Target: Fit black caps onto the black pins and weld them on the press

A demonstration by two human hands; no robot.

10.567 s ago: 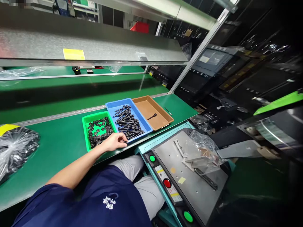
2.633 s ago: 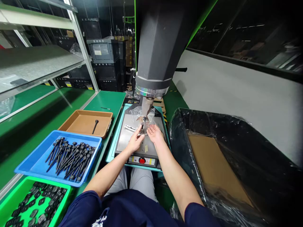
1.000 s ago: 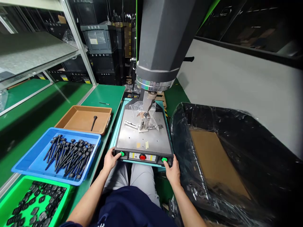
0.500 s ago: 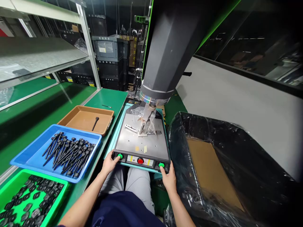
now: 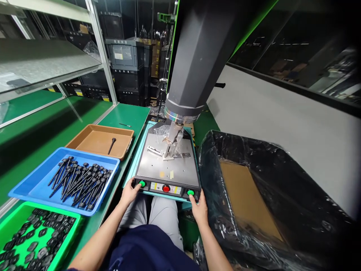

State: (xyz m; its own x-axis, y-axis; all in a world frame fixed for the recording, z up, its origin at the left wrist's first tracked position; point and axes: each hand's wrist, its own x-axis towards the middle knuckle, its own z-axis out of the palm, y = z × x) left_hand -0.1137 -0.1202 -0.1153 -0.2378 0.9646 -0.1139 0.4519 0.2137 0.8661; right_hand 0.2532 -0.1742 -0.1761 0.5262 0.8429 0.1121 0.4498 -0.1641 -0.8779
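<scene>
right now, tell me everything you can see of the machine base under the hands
The machine base is a dark-edged block on a teal stand. Its grey, metal-looking top has small holes, two small stickers and a fixture. The front panel carries a red button between two green ones. The left hand and right hand grip its front corners, thumbs at the green buttons; whether they're pressed isn't clear.

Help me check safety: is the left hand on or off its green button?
On: the thumb of the left hand covers part of the left green button. Whether it is pressed, I cannot tell.
</scene>
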